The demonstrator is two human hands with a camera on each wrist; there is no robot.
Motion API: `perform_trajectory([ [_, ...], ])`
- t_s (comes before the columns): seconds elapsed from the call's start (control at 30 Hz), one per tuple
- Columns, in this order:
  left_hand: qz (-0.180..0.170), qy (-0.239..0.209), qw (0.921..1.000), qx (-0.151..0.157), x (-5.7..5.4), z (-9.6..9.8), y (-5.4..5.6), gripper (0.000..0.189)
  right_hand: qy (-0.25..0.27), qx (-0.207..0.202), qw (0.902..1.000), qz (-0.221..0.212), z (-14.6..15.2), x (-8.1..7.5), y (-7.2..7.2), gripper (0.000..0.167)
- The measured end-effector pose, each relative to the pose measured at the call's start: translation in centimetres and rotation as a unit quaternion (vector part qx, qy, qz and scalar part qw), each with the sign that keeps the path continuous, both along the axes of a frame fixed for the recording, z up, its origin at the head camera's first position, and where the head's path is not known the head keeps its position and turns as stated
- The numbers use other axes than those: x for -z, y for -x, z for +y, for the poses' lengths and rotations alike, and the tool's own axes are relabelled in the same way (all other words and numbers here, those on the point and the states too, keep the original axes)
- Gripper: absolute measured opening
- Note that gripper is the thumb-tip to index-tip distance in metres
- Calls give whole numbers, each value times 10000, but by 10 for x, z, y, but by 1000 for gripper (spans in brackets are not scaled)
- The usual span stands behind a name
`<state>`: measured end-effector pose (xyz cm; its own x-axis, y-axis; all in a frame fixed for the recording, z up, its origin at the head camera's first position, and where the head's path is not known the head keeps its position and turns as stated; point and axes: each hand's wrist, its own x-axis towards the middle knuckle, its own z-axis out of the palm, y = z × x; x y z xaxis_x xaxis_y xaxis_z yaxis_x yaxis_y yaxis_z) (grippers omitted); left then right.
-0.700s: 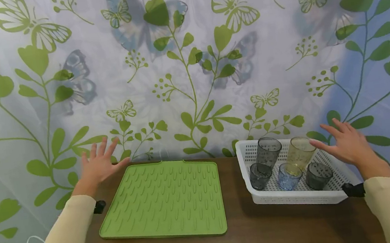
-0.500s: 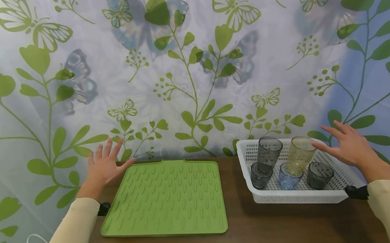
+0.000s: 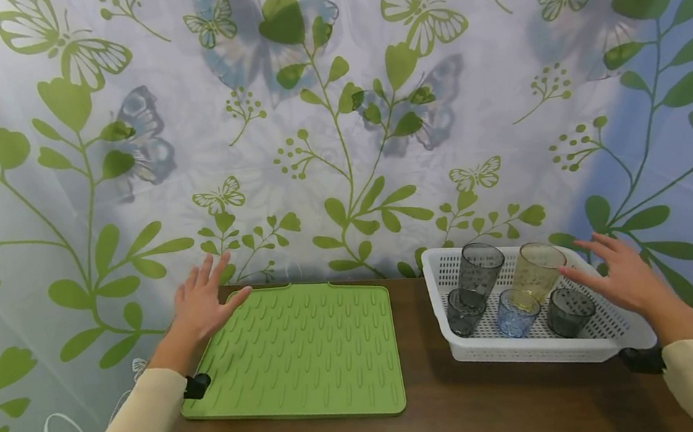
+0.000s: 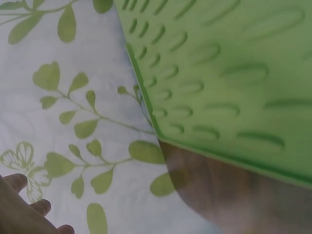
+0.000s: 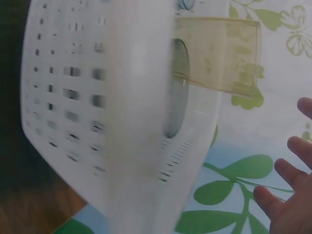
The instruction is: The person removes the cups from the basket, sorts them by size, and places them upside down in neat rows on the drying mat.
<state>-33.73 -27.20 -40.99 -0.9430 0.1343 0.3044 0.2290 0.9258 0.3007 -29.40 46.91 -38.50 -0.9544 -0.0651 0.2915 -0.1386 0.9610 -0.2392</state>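
Observation:
My left hand (image 3: 204,308) hovers over the far left corner of a green ridged drying mat (image 3: 299,357), fingers spread and holding nothing. On the right, my right hand (image 3: 624,274) is held above the right end of a white perforated basket (image 3: 535,350), its fingers extended and apart from the glasses. Inside the basket stand a tall grey glass (image 3: 480,268), a tall yellow glass (image 3: 538,269), a short blue glass (image 3: 518,314) and short dark glasses (image 3: 571,312). The right wrist view shows the basket wall (image 5: 136,122) close up, with the yellow glass (image 5: 224,53) beyond.
Both mat and basket rest on a brown wooden table (image 3: 427,431), with a strip of wood between them. Behind hangs a pale curtain (image 3: 294,215) printed with green leaves and butterflies. A white cord (image 3: 62,428) runs at the lower left.
My left hand has shifted right, closer over the mat's corner. My right hand has lowered slightly beside the basket. Mat, basket and glasses keep their places.

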Motion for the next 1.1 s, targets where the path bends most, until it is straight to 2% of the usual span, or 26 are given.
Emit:
perform_trajectory([
  [0.13, 49, -380, 9991, 191, 7, 8, -5, 88, 166, 82, 9998, -88, -1, 9, -4, 88],
  [0.3, 73, -778, 9963, 367, 18, 18, -11, 85, 376, 157, 9983, -421, -3, 14, -10, 92],
  [0.5, 158, -1370, 9886, 605, 29, 33, -18, 82, 479, 201, 9971, -556, -7, 17, -15, 93],
  [0.77, 219, -2000, 9753, 910, 38, 49, -23, 78, 697, 210, 9948, -706, -5, 25, -17, 94],
  [0.97, 359, -2310, 9667, 1040, 41, 61, -28, 76, 799, 265, 9927, -863, -5, 26, -19, 94],
  [1.1, 353, -2419, 9641, 1033, 44, 68, -33, 75, 857, 231, 9907, -1029, -8, 27, -19, 95],
])
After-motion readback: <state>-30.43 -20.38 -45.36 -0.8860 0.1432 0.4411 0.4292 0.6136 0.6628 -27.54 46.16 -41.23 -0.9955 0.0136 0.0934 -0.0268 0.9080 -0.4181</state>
